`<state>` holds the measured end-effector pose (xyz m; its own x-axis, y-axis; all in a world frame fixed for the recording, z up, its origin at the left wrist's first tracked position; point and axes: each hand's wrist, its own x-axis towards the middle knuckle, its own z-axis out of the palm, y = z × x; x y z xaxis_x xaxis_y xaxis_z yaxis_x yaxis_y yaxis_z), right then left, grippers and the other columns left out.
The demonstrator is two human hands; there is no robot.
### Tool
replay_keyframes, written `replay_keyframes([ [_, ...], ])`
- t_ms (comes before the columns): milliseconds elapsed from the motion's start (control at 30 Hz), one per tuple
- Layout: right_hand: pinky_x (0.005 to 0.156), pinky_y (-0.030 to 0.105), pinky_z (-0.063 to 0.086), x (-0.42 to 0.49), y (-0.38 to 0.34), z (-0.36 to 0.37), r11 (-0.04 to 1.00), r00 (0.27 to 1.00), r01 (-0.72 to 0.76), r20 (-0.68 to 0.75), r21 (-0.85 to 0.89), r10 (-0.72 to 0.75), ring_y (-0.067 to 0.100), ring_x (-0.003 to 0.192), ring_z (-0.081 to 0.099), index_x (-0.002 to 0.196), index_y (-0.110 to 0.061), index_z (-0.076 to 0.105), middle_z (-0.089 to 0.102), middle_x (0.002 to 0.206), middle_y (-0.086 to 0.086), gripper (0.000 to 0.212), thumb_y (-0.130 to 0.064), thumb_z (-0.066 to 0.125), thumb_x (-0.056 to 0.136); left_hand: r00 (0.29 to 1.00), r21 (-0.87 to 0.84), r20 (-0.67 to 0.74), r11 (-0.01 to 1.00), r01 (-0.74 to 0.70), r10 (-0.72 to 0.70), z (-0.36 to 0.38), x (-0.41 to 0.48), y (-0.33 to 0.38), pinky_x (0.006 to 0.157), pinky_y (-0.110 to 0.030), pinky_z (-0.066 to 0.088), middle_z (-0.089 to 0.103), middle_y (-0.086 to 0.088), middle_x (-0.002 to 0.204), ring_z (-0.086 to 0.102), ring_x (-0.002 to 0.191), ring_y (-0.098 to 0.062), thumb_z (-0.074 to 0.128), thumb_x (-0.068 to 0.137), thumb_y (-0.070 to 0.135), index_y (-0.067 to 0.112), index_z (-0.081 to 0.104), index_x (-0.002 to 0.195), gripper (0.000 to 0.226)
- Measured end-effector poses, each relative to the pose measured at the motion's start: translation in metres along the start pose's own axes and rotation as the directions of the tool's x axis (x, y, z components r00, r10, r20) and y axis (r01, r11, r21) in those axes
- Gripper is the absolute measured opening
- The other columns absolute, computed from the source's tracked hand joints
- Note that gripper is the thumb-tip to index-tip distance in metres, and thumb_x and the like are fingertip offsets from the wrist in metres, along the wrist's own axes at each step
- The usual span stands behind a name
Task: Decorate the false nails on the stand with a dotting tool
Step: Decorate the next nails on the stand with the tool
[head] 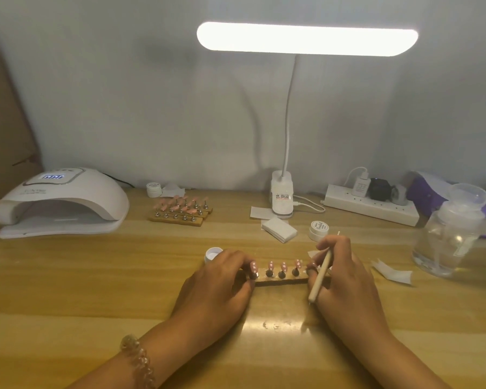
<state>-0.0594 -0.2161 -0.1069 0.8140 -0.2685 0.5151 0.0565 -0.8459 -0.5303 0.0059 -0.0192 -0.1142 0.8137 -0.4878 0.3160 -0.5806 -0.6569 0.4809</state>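
A wooden nail stand (281,281) lies on the table in front of me, carrying a row of pink false nails (283,267) with white dots on metal pegs. My left hand (222,279) grips the stand's left end, fingers curled over it. My right hand (345,273) holds the right end and also holds the wooden dotting tool (320,276), which slants across its fingers with the tip pointing down toward me. An open white pot (213,254) sits just behind my left hand, and its lid (319,230) stands behind my right.
A UV nail lamp (59,200) is at the back left. More stands of pink nails (181,210) sit mid-back, next to a small white jar (154,189). A clip desk lamp (282,197), folded wipes (278,229), a power strip (371,203) and a glass jar (449,237) are on the right.
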Motion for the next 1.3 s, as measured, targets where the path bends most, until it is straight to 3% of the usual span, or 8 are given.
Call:
replay_keyframes([
  [167, 0.075, 0.035, 0.032, 0.000, -0.001, 0.002, 0.995, 0.999, 0.023, -0.045, -0.094, -0.028, 0.013, 0.075, 0.054, 0.100, -0.038, 0.032, 0.055, 0.078, -0.014, 0.066, 0.005, 0.075, 0.073, 1.000, 0.042, -0.026, 0.999, 0.008, -0.007, 0.002, -0.001, 0.000, 0.058, -0.014, 0.030, 0.053, 0.026, 0.104, 0.048, 0.075, 0.002, 0.054, 0.095, 0.041, 0.044, 0.046, 0.102, 0.011],
  [367, 0.071, 0.034, 0.036, -0.001, -0.005, 0.002, 0.992, 0.988, 0.124, -0.093, -0.032, -0.126, 0.009, 0.074, 0.055, 0.107, -0.037, 0.030, 0.054, 0.082, -0.015, 0.076, 0.001, 0.081, 0.066, 0.998, 0.094, -0.063, 0.995, 0.034, -0.028, 0.000, 0.003, 0.003, 0.065, -0.022, 0.042, 0.056, 0.025, 0.105, 0.057, 0.090, -0.004, 0.053, 0.094, 0.043, 0.042, 0.045, 0.106, 0.015],
  [500, 0.058, 0.019, 0.049, -0.005, -0.006, 0.007, 0.981, 0.987, 0.150, 0.048, 0.120, -0.157, 0.003, 0.072, 0.062, 0.102, -0.043, 0.026, 0.057, 0.083, -0.017, 0.071, -0.009, 0.081, 0.072, 0.993, 0.259, -0.118, 0.965, 0.034, -0.003, -0.001, 0.010, 0.006, 0.063, -0.024, 0.034, 0.059, 0.023, 0.110, 0.059, 0.095, -0.007, 0.050, 0.094, 0.051, 0.042, 0.040, 0.118, 0.027],
  [700, 0.067, 0.034, 0.053, -0.009, -0.005, 0.013, 0.970, 0.948, 0.141, 0.254, 0.197, -0.189, 0.006, 0.074, 0.061, 0.103, -0.039, 0.031, 0.061, 0.085, -0.017, 0.047, -0.019, 0.070, 0.085, 0.987, 0.287, -0.157, 0.958, 0.015, 0.031, -0.004, 0.011, 0.003, 0.064, -0.024, 0.043, 0.055, 0.020, 0.105, 0.061, 0.087, -0.008, 0.052, 0.091, 0.056, 0.043, 0.034, 0.126, 0.041],
  [800, 0.068, 0.032, 0.053, -0.009, -0.005, 0.012, 0.967, 0.945, 0.156, 0.254, 0.203, -0.206, 0.005, 0.077, 0.062, 0.102, -0.037, 0.032, 0.061, 0.086, -0.018, 0.046, -0.019, 0.071, 0.085, 0.980, 0.256, -0.196, 0.967, 0.008, 0.043, -0.011, 0.009, 0.002, 0.051, -0.015, 0.029, 0.043, 0.019, 0.092, 0.047, 0.066, -0.004, 0.063, 0.085, 0.054, 0.040, 0.040, 0.121, 0.045],
  [1033, 0.067, 0.021, 0.055, -0.011, -0.006, 0.009, 0.972, 0.966, 0.140, 0.190, 0.191, -0.176, -0.001, 0.083, 0.062, 0.104, -0.038, 0.031, 0.059, 0.091, -0.018, 0.049, -0.032, 0.073, 0.080, 0.937, 0.088, -0.210, 0.949, 0.302, -0.279, -0.022, 0.010, -0.035, 0.073, -0.026, 0.037, 0.044, 0.017, 0.112, 0.052, 0.098, -0.008, 0.068, 0.077, 0.058, 0.037, 0.045, 0.122, 0.054],
  [1167, 0.062, 0.037, 0.055, -0.010, -0.013, 0.002, 0.940, 0.997, 0.068, -0.002, 0.336, -0.071, 0.005, 0.072, 0.067, 0.103, -0.028, 0.042, 0.067, 0.082, -0.011, 0.031, -0.049, 0.058, 0.086, 0.958, 0.053, -0.108, 0.960, 0.274, -0.267, -0.022, 0.009, -0.039, 0.076, -0.026, 0.042, 0.056, 0.017, 0.113, 0.054, 0.099, -0.004, 0.069, 0.079, 0.056, 0.035, 0.060, 0.110, 0.038],
  [1300, 0.054, 0.023, 0.047, -0.009, -0.022, -0.006, 0.719, 0.974, -0.170, 0.006, 0.674, 0.225, 0.007, 0.057, 0.059, 0.097, -0.026, 0.059, 0.068, 0.066, 0.000, 0.033, -0.051, 0.039, 0.101, 0.994, 0.073, -0.065, 0.992, 0.098, -0.093, -0.021, 0.001, -0.023, 0.063, -0.016, 0.036, 0.054, 0.022, 0.098, 0.053, 0.085, 0.001, 0.064, 0.076, 0.061, 0.039, 0.054, 0.095, 0.031],
])
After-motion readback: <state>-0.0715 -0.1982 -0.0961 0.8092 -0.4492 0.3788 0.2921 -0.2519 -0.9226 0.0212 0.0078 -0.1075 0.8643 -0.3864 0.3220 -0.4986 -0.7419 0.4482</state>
